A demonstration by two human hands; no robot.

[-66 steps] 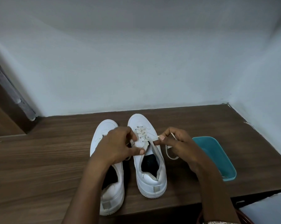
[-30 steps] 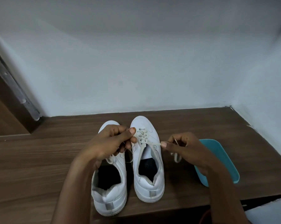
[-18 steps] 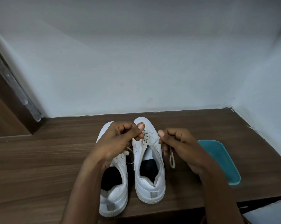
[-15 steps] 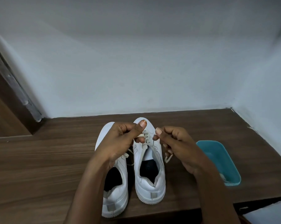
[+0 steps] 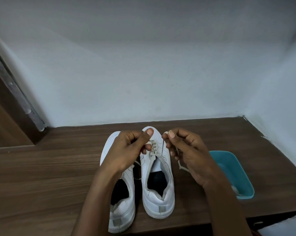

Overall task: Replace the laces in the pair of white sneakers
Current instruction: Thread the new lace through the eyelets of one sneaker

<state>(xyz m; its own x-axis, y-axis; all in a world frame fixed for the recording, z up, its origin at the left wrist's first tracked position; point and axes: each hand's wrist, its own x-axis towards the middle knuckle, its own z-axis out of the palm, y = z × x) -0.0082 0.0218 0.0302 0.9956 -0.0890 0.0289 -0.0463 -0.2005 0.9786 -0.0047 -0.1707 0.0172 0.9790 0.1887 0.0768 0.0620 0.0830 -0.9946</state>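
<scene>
Over the right shoe (image 5: 159, 200), left hand (image 5: 126, 150) and right hand (image 5: 189, 150) have closed in, each pinching the lace (image 5: 153, 147). Tightening looks under way.

Left sneaker (image 5: 125, 210) and right sneaker (image 5: 158, 198) stand side by side on the counter (image 5: 50, 176), toes toward the wall (image 5: 144, 74) behind, heels near the front edge. A tub (image 5: 229, 167) sits right of the pair, apart. A lace (image 5: 181, 166) hangs below the right hand (image 5: 189, 150), between right sneaker and tub.

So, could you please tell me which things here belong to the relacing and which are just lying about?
Job: right sneaker, lace, left hand, right hand, left sneaker.
Lying about: teal tray, untouched on the wooden table.
</scene>
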